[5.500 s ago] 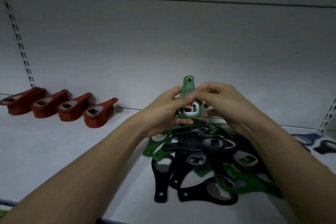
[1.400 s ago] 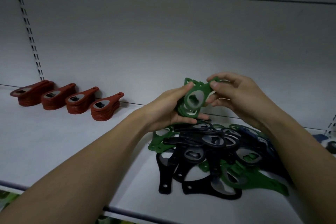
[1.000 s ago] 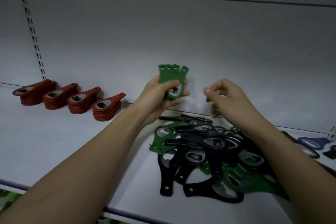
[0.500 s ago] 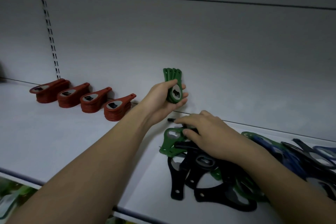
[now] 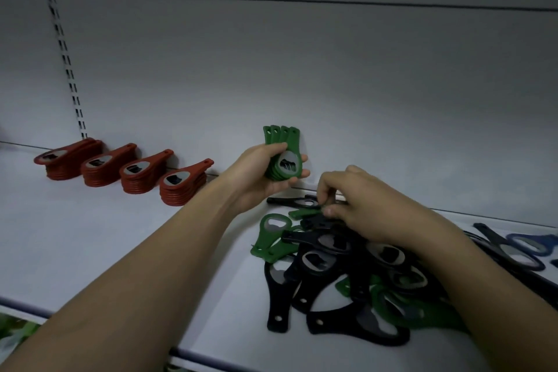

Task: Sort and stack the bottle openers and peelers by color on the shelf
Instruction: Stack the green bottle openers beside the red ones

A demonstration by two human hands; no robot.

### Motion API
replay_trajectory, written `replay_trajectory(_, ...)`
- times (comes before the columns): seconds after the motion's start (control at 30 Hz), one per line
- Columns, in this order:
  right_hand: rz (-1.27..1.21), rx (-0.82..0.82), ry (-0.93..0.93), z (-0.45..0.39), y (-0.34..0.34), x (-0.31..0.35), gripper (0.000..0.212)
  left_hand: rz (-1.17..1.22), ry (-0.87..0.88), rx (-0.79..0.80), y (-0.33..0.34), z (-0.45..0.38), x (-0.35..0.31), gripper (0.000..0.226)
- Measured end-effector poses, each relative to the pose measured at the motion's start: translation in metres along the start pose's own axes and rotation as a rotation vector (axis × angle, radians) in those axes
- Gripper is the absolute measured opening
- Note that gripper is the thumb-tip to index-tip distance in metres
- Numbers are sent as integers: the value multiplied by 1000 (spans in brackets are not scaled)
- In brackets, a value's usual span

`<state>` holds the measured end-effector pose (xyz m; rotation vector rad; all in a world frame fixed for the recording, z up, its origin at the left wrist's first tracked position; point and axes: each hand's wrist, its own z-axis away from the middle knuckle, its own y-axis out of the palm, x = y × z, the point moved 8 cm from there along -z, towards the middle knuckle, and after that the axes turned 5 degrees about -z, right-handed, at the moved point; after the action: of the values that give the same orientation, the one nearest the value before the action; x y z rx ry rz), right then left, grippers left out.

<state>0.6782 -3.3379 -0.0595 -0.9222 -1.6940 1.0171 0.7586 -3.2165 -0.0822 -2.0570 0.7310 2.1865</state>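
My left hand (image 5: 259, 178) grips a stack of several green bottle openers (image 5: 283, 154), held upright above the white shelf (image 5: 90, 235), handles pointing up. Just to its right, my right hand (image 5: 362, 205) reaches into a mixed pile of black and green openers (image 5: 332, 266) and pinches a green opener (image 5: 303, 213) at the pile's far edge. Another green opener (image 5: 270, 238) lies loose at the pile's left side. Several stacks of red openers (image 5: 126, 172) stand in a row at the back left.
Blue and black openers (image 5: 519, 246) lie at the far right of the shelf. The shelf's back wall (image 5: 302, 84) rises behind everything, with a slotted upright (image 5: 65, 54) at the left. The shelf's front edge (image 5: 187, 352) runs below my arms.
My left hand took the green stack alone and held it up. My right hand dropped to the pile and now pinches a green opener at its far edge.
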Motion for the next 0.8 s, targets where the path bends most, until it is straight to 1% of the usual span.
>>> replay_trajectory(0.1,38,-156,0,-3,-25,-9,12,-18,-29,37,5,1,3,32)
replay_trajectory(0.2,-20,-383,34,0,-56,-24,13,-8,-57,83,9,2,6,33)
replay_trajectory(0.27,-226,-511,60,6,-71,-32,14,-7,-65,107,11,2,7,33)
replay_trajectory(0.33,-565,-575,90,10,-76,-42,16,-36,-50,128,13,3,7,31)
replay_trajectory(0.43,-989,-542,136,10,-68,-48,14,-118,-16,162,18,5,7,26)
replay_trajectory(0.5,-1148,-502,154,8,-61,-48,13,-149,-27,192,24,8,9,23)
replay_trajectory(0.57,-1209,-482,168,5,-54,-47,12,-164,-56,239,31,11,12,27)
replay_trajectory(0.63,-1219,-464,170,3,-47,-44,13,-192,-71,318,40,15,14,37)
replay_trajectory(0.7,-1221,-432,165,0,-40,-40,17,-217,-40,357,45,17,14,38)
replay_trajectory(0.73,-1218,-417,169,-1,-37,-39,20,-219,-15,345,44,16,13,34)
replay_trajectory(0.8,-1144,-421,179,-1,-35,-38,21,-184,26,268,36,11,8,24)
